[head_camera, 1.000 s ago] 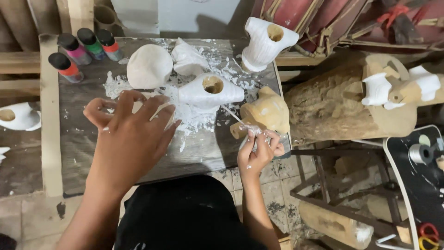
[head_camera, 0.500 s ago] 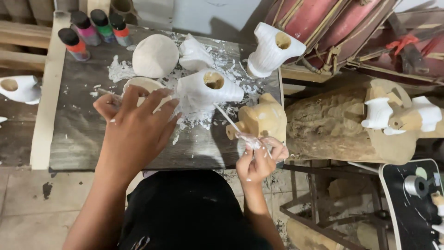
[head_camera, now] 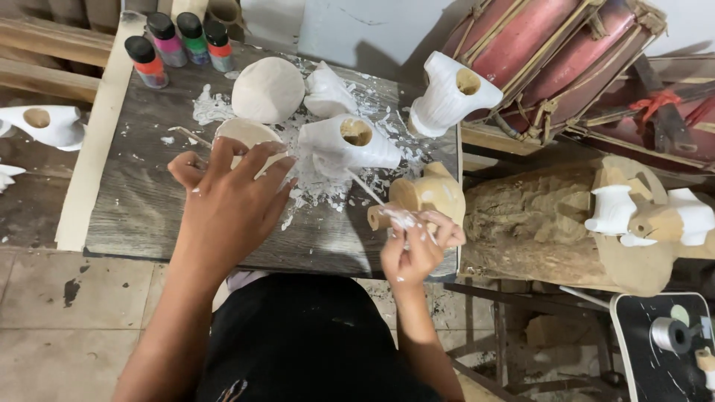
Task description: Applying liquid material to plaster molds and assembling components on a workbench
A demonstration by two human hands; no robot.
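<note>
- Here the right hand [head_camera: 417, 249], low centre-right of the frame, pinches a thin brush [head_camera: 370, 190], its long axis slanting toward the upper left.
- The brush tip meets a white-coated figure [head_camera: 350, 141].
- The left hand [head_camera: 227, 205], fingers spread apart, covers a pale round piece [head_camera: 246, 134] at centre-left.

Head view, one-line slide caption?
Left hand over a pale round piece; right hand holds a thin brush on the worktable.

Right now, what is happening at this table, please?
A person sits at a dark wooden board spattered with white paste. The right hand holds a thin stick smeared white, beside an unpainted wooden figure. The left hand reaches over a round pale piece. A white-coated figure lies between them. Paint bottles stand at the back.
</note>
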